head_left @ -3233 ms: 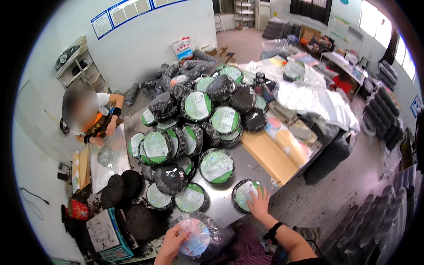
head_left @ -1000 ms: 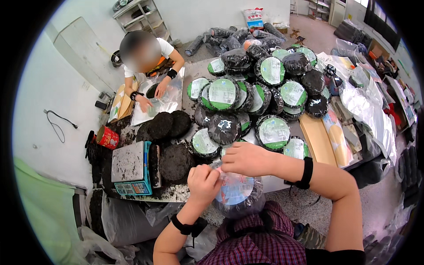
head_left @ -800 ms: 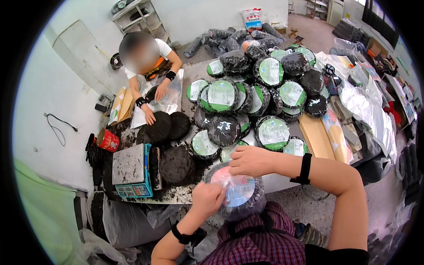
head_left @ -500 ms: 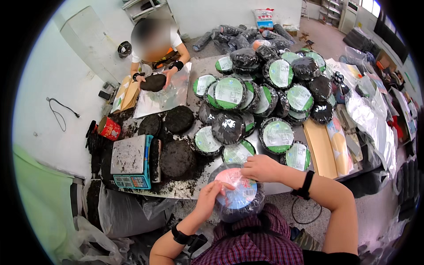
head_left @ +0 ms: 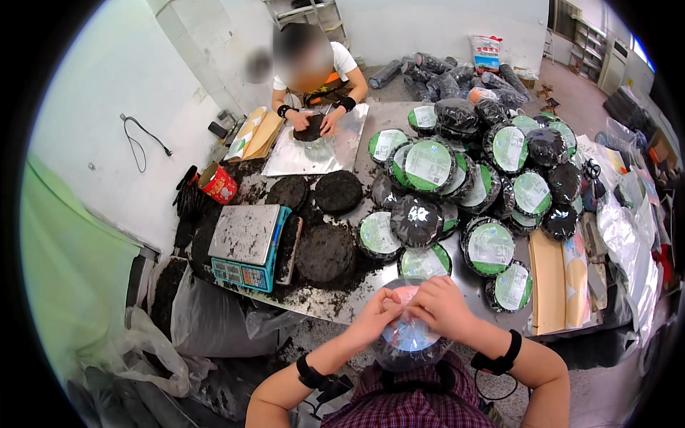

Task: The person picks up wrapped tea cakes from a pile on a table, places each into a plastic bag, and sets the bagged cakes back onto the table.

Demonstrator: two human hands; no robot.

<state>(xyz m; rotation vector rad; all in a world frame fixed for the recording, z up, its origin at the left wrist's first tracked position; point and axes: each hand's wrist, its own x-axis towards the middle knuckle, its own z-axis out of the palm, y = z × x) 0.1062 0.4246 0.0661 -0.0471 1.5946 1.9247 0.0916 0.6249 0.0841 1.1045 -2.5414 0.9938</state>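
Close to my body, at the table's near edge, is a dark round cake (head_left: 389, 357) wrapped in clear plastic film. A round pink and blue label (head_left: 412, 335) lies under the film on its top. My left hand (head_left: 376, 314) is closed with its fingertips pinching film above the label. Right beside it, my right hand (head_left: 441, 307) is also closed, its bent fingers gathering film at the same spot. The fingertips of both hands nearly touch and cover part of the label.
Wrapped cakes with green labels (head_left: 429, 165) are heaped right of centre. Bare dark cakes (head_left: 326, 255), a scale (head_left: 246, 235) and a red can (head_left: 217, 183) are at left. Across the table a person presses a dark cake (head_left: 309, 128) on a silvery sheet (head_left: 342, 153). Brown cardboard (head_left: 546, 285) lies right.
My view has swung, so the scene sits further right. My right hand has come in beside my left over the label. The co-worker's cake, held up before, is now down on the sheet.
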